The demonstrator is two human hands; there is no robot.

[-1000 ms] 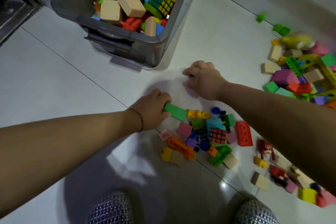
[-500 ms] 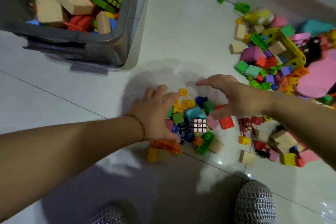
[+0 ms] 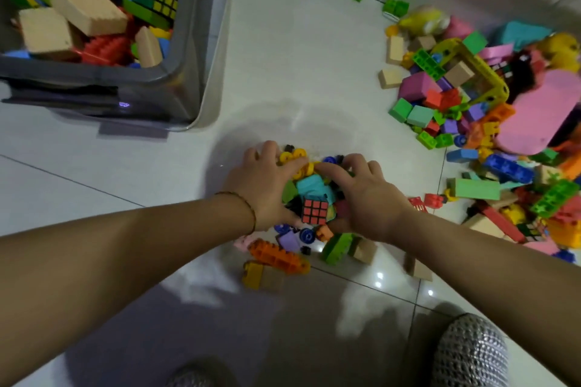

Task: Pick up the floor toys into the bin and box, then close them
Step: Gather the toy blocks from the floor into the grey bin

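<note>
At left the grey bin [image 3: 151,94] stands open, heaped with blocks; right of it on the tiles [image 3: 298,72] a person's left hand [image 3: 264,188] and right hand [image 3: 369,198] cup a small heap of toys [image 3: 311,184] from both sides, fingers curled round it, a puzzle cube [image 3: 315,210] showing between them. We judge a scoop in hand: next, lift and carry it left to the bin without spilling. An orange brick [image 3: 278,256] lies loose by the wrists; the large scatter [image 3: 418,85] at far right waits; we see no box
</note>
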